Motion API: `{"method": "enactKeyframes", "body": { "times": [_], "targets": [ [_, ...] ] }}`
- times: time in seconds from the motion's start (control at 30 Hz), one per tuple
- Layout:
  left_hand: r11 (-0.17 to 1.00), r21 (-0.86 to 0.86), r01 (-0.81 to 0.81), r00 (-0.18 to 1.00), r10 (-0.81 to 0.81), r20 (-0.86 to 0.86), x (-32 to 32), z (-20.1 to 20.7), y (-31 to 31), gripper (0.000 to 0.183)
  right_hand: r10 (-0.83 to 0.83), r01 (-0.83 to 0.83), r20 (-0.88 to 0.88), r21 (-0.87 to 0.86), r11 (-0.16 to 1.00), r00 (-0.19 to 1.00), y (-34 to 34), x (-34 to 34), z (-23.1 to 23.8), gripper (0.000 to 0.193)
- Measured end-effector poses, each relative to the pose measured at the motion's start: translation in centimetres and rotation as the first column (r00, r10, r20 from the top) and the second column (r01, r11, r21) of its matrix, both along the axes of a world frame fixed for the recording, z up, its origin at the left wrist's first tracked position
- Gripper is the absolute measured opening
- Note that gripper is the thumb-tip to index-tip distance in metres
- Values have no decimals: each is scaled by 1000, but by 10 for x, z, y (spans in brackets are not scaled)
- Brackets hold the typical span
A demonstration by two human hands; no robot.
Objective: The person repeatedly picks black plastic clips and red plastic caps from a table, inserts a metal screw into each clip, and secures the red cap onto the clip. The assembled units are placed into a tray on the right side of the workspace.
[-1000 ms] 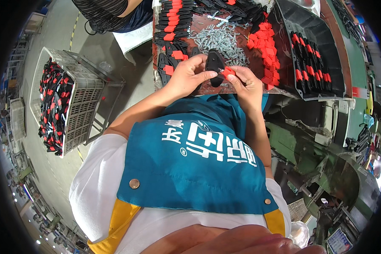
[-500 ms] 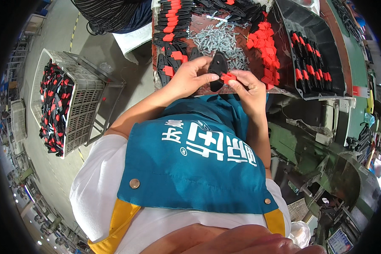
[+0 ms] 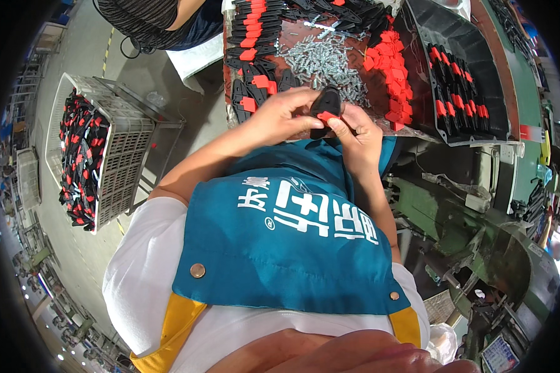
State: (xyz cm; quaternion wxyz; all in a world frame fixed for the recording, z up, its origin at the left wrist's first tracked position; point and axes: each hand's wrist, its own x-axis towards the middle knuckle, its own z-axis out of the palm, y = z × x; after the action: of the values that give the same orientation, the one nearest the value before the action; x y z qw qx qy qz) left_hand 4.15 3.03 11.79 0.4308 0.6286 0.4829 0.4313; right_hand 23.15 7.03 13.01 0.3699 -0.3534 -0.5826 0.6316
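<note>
Close in front of my apron, both hands meet at a black oval plastic part (image 3: 327,101). My left hand (image 3: 287,115) is closed on its left edge, thumb pointing across to it. A small red plastic tab (image 3: 325,116) lies against the part's lower face, pressed by the thumb of my right hand (image 3: 358,133). The fingers of my right hand curl behind the part and are partly hidden. Just beyond my hands lies a pile of small silvery metal pins or springs (image 3: 326,59). A heap of loose red tabs (image 3: 389,71) is to the right of it.
Black parts with red tabs line the tray's left side (image 3: 250,43). A dark bin (image 3: 473,37) at right holds more. At left stands a crate (image 3: 126,155) filled with black-and-red parts. Green machinery (image 3: 442,214) is at right. Another person's arm (image 3: 183,12) shows at the top.
The red tab, held beside the black part before, is now against its face. My right hand has moved left toward my left hand. The other person's arm has come into view.
</note>
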Motion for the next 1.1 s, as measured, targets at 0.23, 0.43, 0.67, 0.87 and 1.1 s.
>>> {"method": "enactKeyframes", "body": {
  "times": [0.23, 0.43, 0.67, 0.87, 1.1],
  "targets": [
    [952, -243, -185, 905, 261, 335, 18, -6, -6, 29, -88, 54, 216, 159, 986, 973, 7, -11, -18, 30],
    [893, -451, -11, 546, 383, 745, 15, -28, -1, 11, -373, -12, 385, 709, 705, 844, 9, -27, -15, 43],
    [886, -257, -386, 804, 460, 377, -9, -9, -8, 26, -209, -14, 460, 434, 901, 863, 23, -35, -20, 47],
    [734, -133, -666, 735, 677, 51, -75, -56, -29, 52, -115, -36, 599, 234, 972, 793, 32, -52, -55, 55],
    [692, 135, -709, 590, 688, -422, -49, -102, -37, 76, -225, -267, 766, 460, 847, 603, 19, -84, -60, 60]
  ]
}}
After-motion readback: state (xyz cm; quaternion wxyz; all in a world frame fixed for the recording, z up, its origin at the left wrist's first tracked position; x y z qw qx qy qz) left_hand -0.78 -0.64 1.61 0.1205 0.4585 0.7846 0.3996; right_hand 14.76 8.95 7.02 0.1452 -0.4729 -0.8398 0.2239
